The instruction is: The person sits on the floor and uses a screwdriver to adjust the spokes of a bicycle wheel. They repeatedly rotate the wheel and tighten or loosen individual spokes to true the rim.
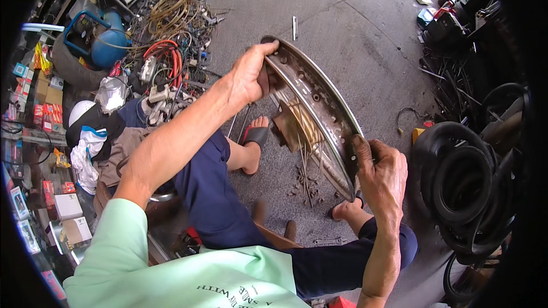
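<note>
A worn metal wheel rim (pixel 315 96) is held up in front of me, tilted, its channel with a row of holes facing up. My left hand (pixel 252 73) grips its upper left end, thumb over the edge. At the lower right end my right hand (pixel 381 172) is closed round the rim, thumb on top. Below and partly hidden behind it is a rusty wheel hub (pixel 287 128). Thin loose spokes (pixel 307 175) lie beside the hub on the floor, with small metal pieces scattered about them.
Heaped cables and hoses (pixel 177 14) and a blue tank (pixel 108 40) are at the left, near shelves of small boxes. Black tyres (pixel 456 179) are piled at the right. A wrench (pixel 328 242) lies by my right leg, and a metal strip (pixel 295 28) lies farther off.
</note>
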The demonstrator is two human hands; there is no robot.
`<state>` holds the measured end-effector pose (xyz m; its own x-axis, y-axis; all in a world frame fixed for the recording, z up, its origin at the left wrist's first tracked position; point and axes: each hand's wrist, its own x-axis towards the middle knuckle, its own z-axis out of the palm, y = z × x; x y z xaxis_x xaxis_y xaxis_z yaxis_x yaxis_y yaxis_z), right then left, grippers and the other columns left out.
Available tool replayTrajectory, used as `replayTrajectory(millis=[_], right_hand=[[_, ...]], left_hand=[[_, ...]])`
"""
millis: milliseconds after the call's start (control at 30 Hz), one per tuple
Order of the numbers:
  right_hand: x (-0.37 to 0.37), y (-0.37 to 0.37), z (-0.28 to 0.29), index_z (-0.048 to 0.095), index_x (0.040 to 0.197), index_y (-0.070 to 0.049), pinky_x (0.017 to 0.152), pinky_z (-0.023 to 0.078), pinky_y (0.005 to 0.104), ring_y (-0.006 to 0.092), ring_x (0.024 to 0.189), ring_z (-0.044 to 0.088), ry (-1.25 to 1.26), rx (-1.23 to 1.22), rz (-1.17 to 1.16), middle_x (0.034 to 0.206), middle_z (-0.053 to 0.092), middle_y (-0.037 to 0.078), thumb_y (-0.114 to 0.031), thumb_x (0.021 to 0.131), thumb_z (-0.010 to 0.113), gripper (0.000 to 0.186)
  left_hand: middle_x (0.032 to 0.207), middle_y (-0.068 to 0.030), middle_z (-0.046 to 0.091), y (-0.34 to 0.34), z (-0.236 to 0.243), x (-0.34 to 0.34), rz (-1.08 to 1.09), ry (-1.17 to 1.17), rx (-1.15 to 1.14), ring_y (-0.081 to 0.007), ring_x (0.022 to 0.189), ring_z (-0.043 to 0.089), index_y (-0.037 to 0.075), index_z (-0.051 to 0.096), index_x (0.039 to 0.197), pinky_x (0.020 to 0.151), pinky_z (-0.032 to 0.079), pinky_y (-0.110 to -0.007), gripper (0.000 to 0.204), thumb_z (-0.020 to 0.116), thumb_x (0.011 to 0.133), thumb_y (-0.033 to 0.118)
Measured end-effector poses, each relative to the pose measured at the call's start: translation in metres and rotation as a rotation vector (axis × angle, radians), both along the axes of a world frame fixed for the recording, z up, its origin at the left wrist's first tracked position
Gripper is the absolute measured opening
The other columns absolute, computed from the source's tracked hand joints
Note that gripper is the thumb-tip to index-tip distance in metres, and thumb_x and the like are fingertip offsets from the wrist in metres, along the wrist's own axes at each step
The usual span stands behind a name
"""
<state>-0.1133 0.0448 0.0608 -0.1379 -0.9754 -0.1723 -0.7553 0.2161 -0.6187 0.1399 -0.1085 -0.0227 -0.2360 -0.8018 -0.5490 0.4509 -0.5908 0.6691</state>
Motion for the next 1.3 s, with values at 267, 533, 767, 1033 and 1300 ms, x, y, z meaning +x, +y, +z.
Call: replayTrajectory(millis=[267,533,767,1033,1300], right_hand=[[-0.037,0.02,-0.015,0.071,0.084,0.006,0.046,0.042,0.0281,0.011,0.047,0.057,-0.258,0.116,0.07,0.055,0.061,0.01,-0.026,0.095,0.067,0.035],[-0.044,0.056,-0.03,0.073,0.08,0.004,0.043,0.038,0.0328,0.0157,0.044,0.054,-0.273,0.043,0.204,0.058,0.063,0.01,-0.016,0.088,0.074,0.021],[-0.032,0.068,-0.03,0.074,0.08,-0.005,0.065,0.043,0.0407,0.0325,0.057,0.057,-0.17,0.066,0.499,0.061,0.062,0.01,-0.017,0.083,0.073,0.013],[-0.041,0.044,-0.011,0.072,0.093,0.003,0.057,0.051,0.0273,0.0129,0.06,0.066,-0.332,0.177,0.266,0.079,0.074,0.011,-0.011,0.086,0.074,0.015],[-0.127,0.0,0.091,0.061,0.108,-0.002,0.049,0.041,0.0252,0.0073,0.058,0.05,-0.813,-0.771,0.057,0.079,0.058,0.004,-0.03,0.1,0.057,0.03]], left_hand=[[0.095,-0.0062,0.075,0.02,0.018,-0.018,-0.197,0.032,-0.028,-0.0201,0.086,0.071,0.012,0.069,0.099,0.087,0.052,-0.041,0.024,0.06,0.096,0.034],[0.082,-0.0052,0.069,0.035,0.047,-0.065,-0.09,-0.095,0.036,-0.0177,0.073,0.068,0.009,0.065,0.095,0.07,0.057,-0.039,0.021,0.065,0.091,0.029],[0.08,-0.0077,0.07,0.056,0.064,-0.069,-0.184,-0.144,-0.136,-0.0154,0.059,0.068,0.003,0.066,0.098,0.053,0.058,-0.03,0.025,0.066,0.092,0.028],[0.083,-0.0106,0.072,0.046,0.042,-0.049,-0.239,-0.127,-0.135,-0.0171,0.065,0.071,0.001,0.066,0.101,0.058,0.06,-0.031,0.031,0.062,0.096,0.032],[0.075,-0.0053,0.059,0.084,0.049,-0.069,-0.43,-0.157,-0.238,-0.0111,0.063,0.056,0.004,0.061,0.076,0.062,0.048,-0.03,0.013,0.066,0.078,0.016]])
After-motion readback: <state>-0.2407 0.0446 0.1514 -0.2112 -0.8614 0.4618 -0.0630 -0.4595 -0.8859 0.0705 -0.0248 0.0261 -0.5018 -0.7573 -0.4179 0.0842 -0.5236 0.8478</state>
